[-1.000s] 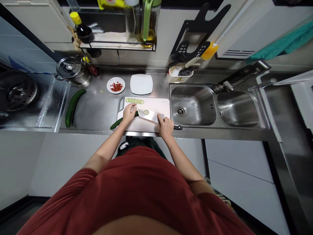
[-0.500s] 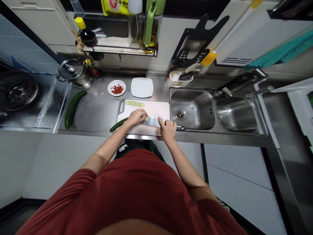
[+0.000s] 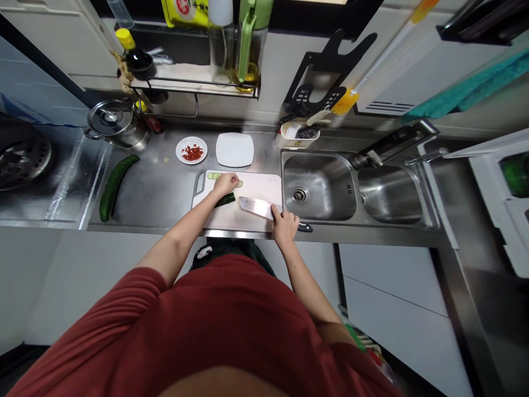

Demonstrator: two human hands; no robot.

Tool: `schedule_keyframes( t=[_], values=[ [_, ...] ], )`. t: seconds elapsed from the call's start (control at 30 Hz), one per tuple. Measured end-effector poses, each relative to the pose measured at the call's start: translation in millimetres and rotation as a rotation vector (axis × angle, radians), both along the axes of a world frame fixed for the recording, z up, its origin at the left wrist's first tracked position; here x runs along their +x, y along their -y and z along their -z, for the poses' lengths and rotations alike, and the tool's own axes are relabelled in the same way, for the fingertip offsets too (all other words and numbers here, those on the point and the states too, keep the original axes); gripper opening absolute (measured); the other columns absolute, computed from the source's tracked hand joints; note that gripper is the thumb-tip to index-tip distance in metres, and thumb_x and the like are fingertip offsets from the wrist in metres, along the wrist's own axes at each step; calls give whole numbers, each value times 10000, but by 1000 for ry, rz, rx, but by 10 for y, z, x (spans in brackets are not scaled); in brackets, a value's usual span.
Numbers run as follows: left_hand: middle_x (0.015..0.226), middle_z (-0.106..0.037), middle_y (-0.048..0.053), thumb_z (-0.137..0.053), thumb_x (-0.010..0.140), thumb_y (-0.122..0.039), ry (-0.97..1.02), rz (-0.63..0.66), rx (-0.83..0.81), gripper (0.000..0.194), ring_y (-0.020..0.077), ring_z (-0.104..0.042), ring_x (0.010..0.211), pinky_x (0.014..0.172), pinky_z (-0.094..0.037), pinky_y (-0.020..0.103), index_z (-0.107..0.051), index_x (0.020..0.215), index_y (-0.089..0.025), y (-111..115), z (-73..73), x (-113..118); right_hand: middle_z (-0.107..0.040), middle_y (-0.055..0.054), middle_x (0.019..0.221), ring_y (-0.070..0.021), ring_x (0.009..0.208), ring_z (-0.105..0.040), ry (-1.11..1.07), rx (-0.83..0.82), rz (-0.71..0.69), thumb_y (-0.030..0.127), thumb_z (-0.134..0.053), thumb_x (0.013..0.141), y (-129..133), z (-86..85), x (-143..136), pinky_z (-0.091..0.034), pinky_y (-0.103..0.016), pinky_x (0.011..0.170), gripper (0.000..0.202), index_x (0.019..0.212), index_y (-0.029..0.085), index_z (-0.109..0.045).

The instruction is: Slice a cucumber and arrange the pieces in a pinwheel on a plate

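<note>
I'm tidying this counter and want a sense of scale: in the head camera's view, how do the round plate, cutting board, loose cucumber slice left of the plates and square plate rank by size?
1. Cutting board
2. Square plate
3. Round plate, somewhat smaller
4. Loose cucumber slice

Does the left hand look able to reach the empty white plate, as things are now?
Probably yes: the empty white plate lies past the cutting board, and nothing tall stands between it and the left hand.

Red top, dark trousers
The top [image 3: 248, 309] had short sleeves; the dark green trousers [image 3: 231, 248] carried a white patch [image 3: 204, 252].
</note>
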State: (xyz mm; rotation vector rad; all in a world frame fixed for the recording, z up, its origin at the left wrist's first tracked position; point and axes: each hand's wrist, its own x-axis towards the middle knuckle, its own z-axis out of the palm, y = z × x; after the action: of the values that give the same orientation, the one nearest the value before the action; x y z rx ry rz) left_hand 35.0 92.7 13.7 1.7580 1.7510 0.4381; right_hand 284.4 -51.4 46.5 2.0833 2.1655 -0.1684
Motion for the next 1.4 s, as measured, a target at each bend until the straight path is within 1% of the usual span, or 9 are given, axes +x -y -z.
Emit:
schedule_keyframes(
  t=[0.23,0.47,0.7,0.87,1.0,1.07,1.13,1.27,1.4],
  values=[
    [886,-715,47,-595,787,-252,-128,-67,-11,147,202,-621,849,778,-447,303,-713,872,-237,-190,115,82,-569,-96,1008,-236,933,-442,-24,-22,22,233,-437,923,28,25,2,-230,-361,855,513,1428,322,-440],
    [919,-705,70,-561,794,-196,-172,-60,40,228,226,-619,879,810,-440,327,-685,982,-229,-210,195,89,-567,-93,1014,-235,942,-439,-62,-5,5,244,-478,902,31,39,-28,-233,-358,863,535,1431,309,-439],
    [1025,-674,86,-519,838,-246,-227,-30,30,202,238,-599,924,806,-424,333,-706,909,-222,-164,153,89,-564,-80,967,-222,915,-447,-86,21,-14,223,-500,887,44,79,-42,-230,-346,843,536,1417,299,-467],
    [975,-688,53,-550,834,-266,-102,-110,34,202,212,-596,897,778,-422,306,-706,960,-236,-125,113,-15,-595,-81,954,-222,921,-480,-175,39,25,217,-510,865,62,142,-18,-256,-336,851,531,1391,286,-507],
    [893,-684,45,-554,846,-316,18,-239,109,225,192,-596,847,759,-425,291,-697,986,-213,-8,115,-143,-648,-70,940,-205,904,-539,-372,27,134,252,-454,896,48,241,-13,-320,-294,836,438,1314,236,-586],
    [876,-676,39,-549,851,-324,70,-282,153,225,177,-591,814,749,-430,284,-695,974,-203,90,131,-204,-670,-61,929,-189,847,-565,-502,33,205,332,-397,937,36,279,-33,-358,-267,786,410,1259,208,-620],
    [867,-668,36,-548,855,-333,114,-303,195,223,160,-580,762,728,-436,277,-692,955,-196,212,148,-262,-682,-53,893,-178,783,-578,-608,58,263,428,-345,960,24,290,-66,-380,-248,731,455,1206,183,-640],
    [886,-655,45,-548,866,-330,139,-288,272,219,141,-560,699,699,-447,272,-689,943,-181,501,154,-371,-684,-51,833,-168,720,-581,-720,116,299,531,-286,962,-9,243,-158,-393,-228,667,543,1089,151,-652],
    [899,-652,50,-527,897,-324,55,-205,352,211,158,-575,763,761,-455,292,-689,943,-196,783,129,-435,-679,-66,848,-178,750,-597,-752,165,317,523,-240,972,-58,185,-275,-409,-231,672,541,1042,147,-623]
  ],
)
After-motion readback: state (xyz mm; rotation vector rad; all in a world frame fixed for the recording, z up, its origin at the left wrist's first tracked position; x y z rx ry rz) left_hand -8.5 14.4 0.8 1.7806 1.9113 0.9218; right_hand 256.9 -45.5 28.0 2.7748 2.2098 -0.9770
